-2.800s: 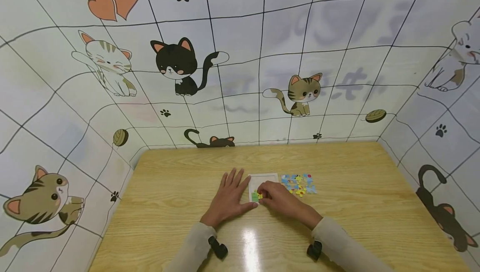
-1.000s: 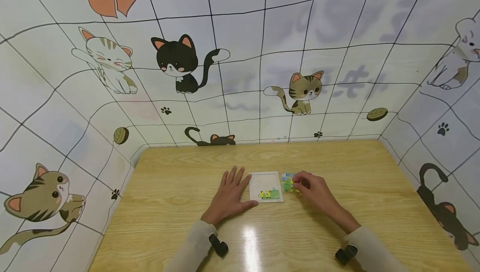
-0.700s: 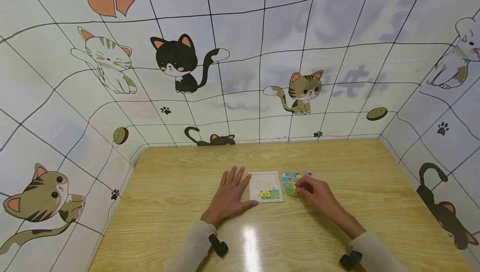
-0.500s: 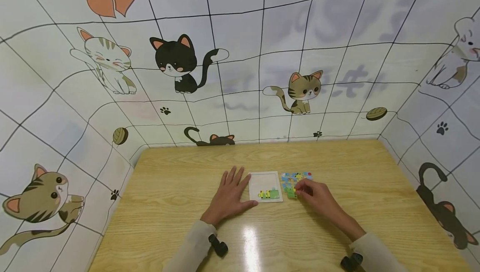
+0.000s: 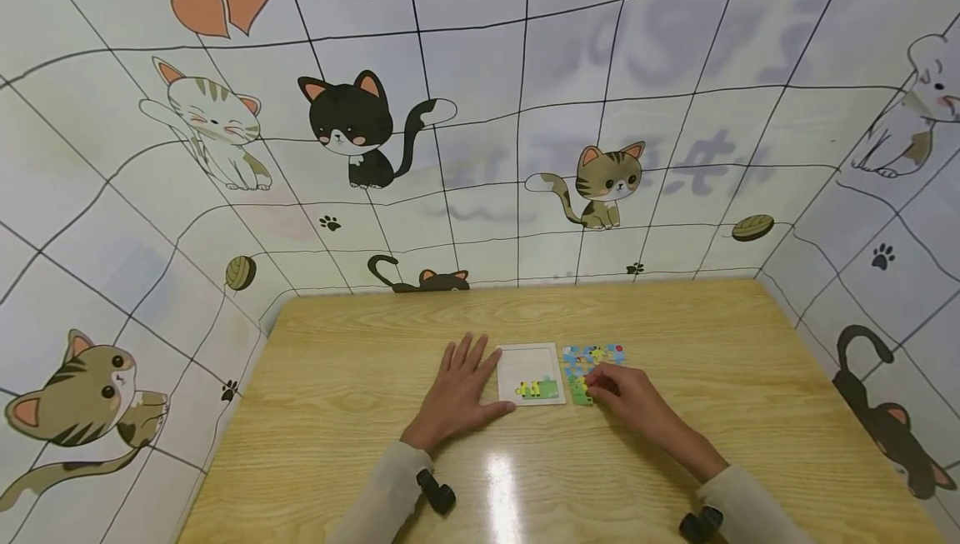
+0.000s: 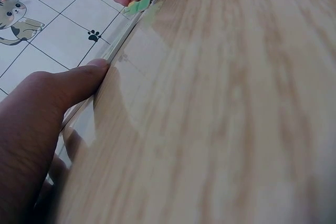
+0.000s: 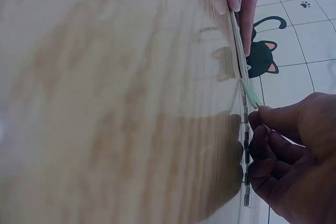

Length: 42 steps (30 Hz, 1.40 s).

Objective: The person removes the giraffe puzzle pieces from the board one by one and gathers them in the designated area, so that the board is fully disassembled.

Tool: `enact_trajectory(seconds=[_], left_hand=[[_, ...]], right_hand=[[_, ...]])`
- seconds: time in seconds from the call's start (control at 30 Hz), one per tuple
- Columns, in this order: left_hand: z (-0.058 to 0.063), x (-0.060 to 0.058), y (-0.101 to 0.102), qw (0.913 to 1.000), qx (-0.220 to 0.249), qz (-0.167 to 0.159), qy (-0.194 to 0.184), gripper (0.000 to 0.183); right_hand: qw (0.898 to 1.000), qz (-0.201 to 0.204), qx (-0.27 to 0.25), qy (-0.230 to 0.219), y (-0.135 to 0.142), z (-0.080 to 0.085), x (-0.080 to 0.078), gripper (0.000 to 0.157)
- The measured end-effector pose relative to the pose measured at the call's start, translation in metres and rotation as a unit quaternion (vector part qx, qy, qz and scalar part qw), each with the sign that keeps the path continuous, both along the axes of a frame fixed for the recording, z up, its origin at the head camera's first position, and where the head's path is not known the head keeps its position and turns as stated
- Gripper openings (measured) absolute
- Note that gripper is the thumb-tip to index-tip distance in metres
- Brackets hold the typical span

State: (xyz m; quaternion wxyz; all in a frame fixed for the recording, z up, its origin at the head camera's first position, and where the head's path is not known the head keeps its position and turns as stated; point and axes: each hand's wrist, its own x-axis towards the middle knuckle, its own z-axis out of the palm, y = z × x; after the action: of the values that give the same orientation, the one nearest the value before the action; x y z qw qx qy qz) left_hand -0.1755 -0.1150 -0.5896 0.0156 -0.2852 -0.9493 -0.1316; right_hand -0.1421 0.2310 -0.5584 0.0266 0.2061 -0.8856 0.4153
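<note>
My left hand [image 5: 459, 390] lies with its fingers spread on the table, thumb and index fingertip touching the left side of a white puzzle tray [image 5: 525, 361]. Along the tray's near edge sits a short row of green and yellow puzzle pieces [image 5: 537, 389]. Just right of the tray, my right hand [image 5: 633, 398] pinches a green puzzle piece [image 5: 580, 391] between thumb and fingers. Both wrist views show this green piece [image 6: 138, 6] raised at a tilt off the table; in the right wrist view, the thumb meets the piece's [image 7: 251, 94] lower end.
Loose blue and yellow puzzle pieces [image 5: 595, 353] lie flat right of the tray, partly hidden by my right hand. The wooden table [image 5: 360, 361] meets a wall covering [image 5: 480, 152] with printed cats at its back and sides.
My right hand has left the tray, where the row of pieces now shows, and moved right to the loose pieces. It has drawn a green piece towards the near side. My left hand stays put.
</note>
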Motion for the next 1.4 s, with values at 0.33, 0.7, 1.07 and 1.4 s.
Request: enact_trajectory(seconds=[0.33,0.7,1.07,1.4], left_hand=[[0.002,-0.001,-0.001,0.9999,0.01,-0.003,-0.007,0.1],[0.001,0.0,-0.001,0.9999,0.007,-0.003,-0.007,0.1],[0.0,-0.001,-0.001,0.9999,0.012,-0.006,-0.004,0.1],[-0.002,-0.002,-0.002,0.9999,0.011,-0.004,-0.004,0.1]], right_hand=[[0.998,0.017,0.06,-0.006,-0.003,0.006,-0.002,0.008],[0.994,0.02,0.102,-0.015,-0.005,0.01,-0.003,0.01],[0.991,0.026,0.13,0.001,-0.004,0.012,-0.006,0.01],[0.993,0.041,0.11,0.005,-0.01,0.017,-0.009,0.009]])
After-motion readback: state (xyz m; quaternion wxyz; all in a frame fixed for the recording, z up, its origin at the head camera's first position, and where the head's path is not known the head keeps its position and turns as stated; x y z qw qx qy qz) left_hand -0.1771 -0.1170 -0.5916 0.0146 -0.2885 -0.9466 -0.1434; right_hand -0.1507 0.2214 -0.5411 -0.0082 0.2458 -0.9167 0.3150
